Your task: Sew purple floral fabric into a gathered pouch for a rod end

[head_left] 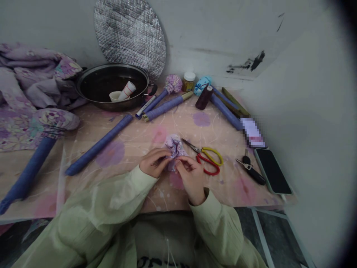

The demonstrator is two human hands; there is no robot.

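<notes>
Between my two hands is a bunched piece of purple and white floral cloth (173, 144), its edge gathered into folds. My left hand (155, 161) pinches the left side of the gathered edge between thumb and fingers. From the right, my right hand (191, 176) pinches the lower right edge with thumb and index finger. Whatever lies inside the folds is hidden. Just beyond my right hand lies a pair of scissors (199, 150) with one yellow and one red handle, blades slightly apart and pointing to the cloth.
A blue wrapped stick (100, 145) lies at left, near a cloth-headed stick (30, 167). Behind are a black pan (111, 106), a marker (145, 107), a dark thread cone (204, 98) and a jar (188, 82). Keys (252, 172) and a phone (273, 171) lie right, by the wall.
</notes>
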